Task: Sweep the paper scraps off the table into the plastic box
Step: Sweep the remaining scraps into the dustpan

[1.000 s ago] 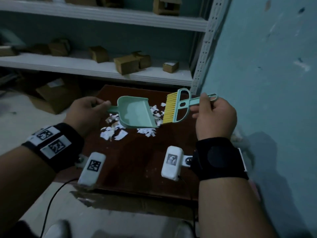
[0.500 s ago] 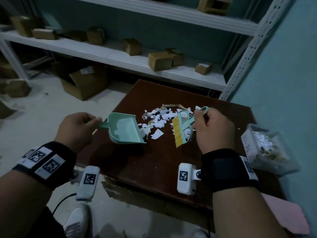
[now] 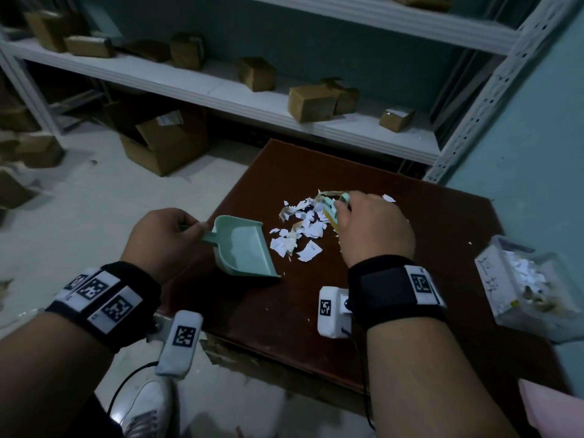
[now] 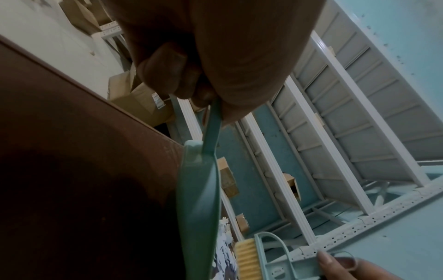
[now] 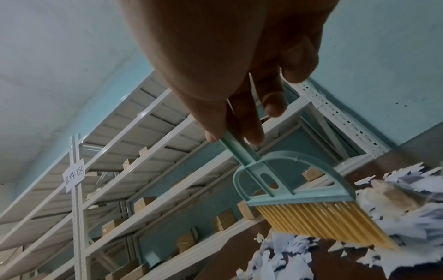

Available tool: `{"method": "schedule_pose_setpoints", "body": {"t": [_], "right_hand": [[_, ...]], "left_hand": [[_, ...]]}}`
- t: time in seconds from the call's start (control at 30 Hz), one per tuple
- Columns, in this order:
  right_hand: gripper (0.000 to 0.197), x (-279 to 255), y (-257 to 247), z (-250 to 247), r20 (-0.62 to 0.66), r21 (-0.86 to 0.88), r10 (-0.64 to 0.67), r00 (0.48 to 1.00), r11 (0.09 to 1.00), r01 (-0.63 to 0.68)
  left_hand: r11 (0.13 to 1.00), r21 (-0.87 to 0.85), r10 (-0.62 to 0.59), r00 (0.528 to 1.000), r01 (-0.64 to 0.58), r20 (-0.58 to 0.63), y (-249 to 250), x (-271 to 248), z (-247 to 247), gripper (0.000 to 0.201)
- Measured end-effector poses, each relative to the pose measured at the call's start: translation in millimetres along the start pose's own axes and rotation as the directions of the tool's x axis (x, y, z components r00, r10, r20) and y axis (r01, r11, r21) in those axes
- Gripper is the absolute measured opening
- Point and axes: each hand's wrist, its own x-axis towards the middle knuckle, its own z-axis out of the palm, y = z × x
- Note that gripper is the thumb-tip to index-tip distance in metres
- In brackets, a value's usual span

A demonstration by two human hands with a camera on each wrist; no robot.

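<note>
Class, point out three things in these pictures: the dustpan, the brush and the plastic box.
dustpan (image 3: 243, 248): head view, on the pan's inner floor.
brush (image 5: 318, 223): right wrist view, on the yellow bristles.
plastic box (image 3: 493, 279): head view, on its clear near-left wall.

Bare forearms, no sleeves. On the left wrist, a black fabric band (image 3: 104, 303) carrying three white patches printed with black square codes. Under it, a white rounded camera pod (image 3: 180, 343) with its own black code, trailing a thin black cable (image 3: 123, 393). On the right wrist, a wider black strap (image 3: 395, 290) with one white coded patch at its outer side. Beside it, a white boxy pod (image 3: 331, 311), coded too, dark round lens on its side, thin black cable (image 3: 363, 374) hanging below. Lower left, a white laced shoe (image 3: 143, 409).
</note>
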Motion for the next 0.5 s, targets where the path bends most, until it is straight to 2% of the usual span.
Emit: {"method": "schedule_pose_setpoints", "body": {"t": [0.17,0.33,0.5], "right_hand": [[0.038,-1,-18,13,0.12,0.001,-0.017,0.993,1.0,0.017],[0.036,-7,-36,8,0.165,0.092,-0.081,0.983,0.994,0.066],[0.046,-19,-52,0,0.176,0.192,-0.178,0.968,0.971,0.144]], "left_hand": [[0.999,0.034,-0.022,1.0,0.022,0.011,3,1,8,0.024],[0.999,0.046,-0.014,1.0,0.013,0.023,5,-3,15,0.025],[0.999,0.044,-0.028,0.998,0.026,0.05,5,-7,21,0.027]]}}
